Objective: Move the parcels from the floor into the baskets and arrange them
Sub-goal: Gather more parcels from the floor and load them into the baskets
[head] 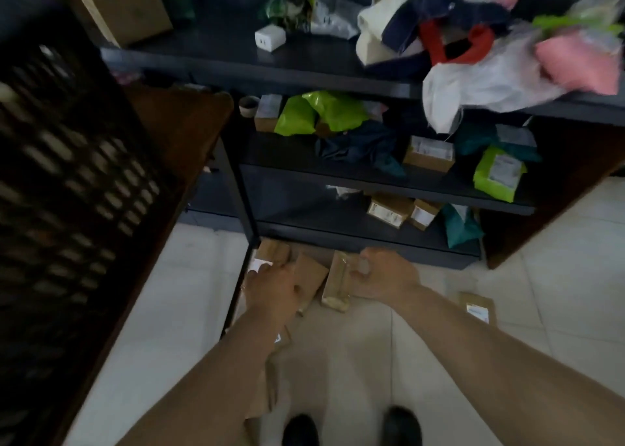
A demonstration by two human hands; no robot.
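Observation:
Several brown cardboard parcels lie on the pale tiled floor in front of a dark shelf unit. My left hand (270, 290) grips a flat brown parcel (309, 276) beside another one with a white label (270, 254). My right hand (385, 276) is closed around a long narrow brown parcel (338, 283) standing on its edge. One more small labelled parcel (477, 307) lies alone on the floor to the right. A dark slatted basket (67, 175) fills the left side, blurred.
The dark shelf unit (372, 178) holds boxes, green and teal mailer bags and clothes on three levels. A brown wooden surface (179, 131) sits under the basket. More brown packaging lies under my left forearm. My two shoes show at the bottom edge.

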